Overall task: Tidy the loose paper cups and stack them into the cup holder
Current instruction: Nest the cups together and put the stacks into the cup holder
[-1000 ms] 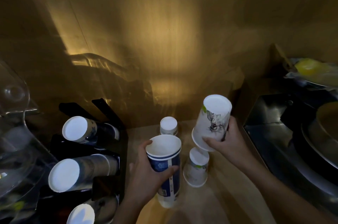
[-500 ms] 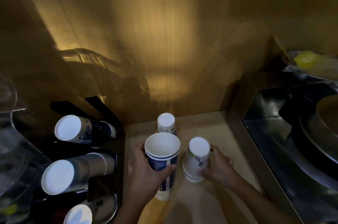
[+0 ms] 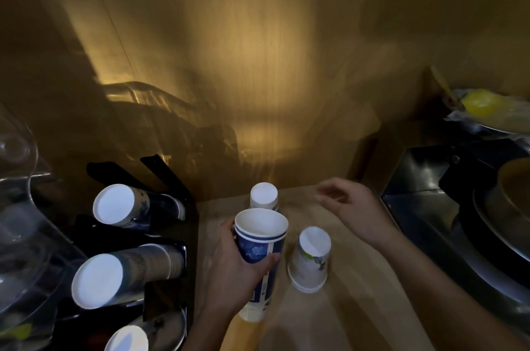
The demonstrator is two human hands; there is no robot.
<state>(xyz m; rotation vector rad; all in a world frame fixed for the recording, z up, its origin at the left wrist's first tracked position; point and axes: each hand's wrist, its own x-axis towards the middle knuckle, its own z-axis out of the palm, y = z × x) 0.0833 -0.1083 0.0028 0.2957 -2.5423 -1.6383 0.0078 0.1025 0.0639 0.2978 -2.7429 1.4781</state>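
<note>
The left hand (image 3: 233,270) is wrapped tight around a nested stack of blue cups (image 3: 259,253), mouth up and leaning a little, held over the wooden counter (image 3: 358,307), while the right hand (image 3: 351,208) hangs above the counter with its fingers loose and spread, gripping nothing. Just right of the blue stack, a short stack of white cups (image 3: 309,260) stands upside down on the counter, and another upside-down cup (image 3: 263,196) stands behind, near the wall. Over on the left, the black cup holder (image 3: 172,273) carries rows of cups lying sideways, their white bottoms facing out.
</note>
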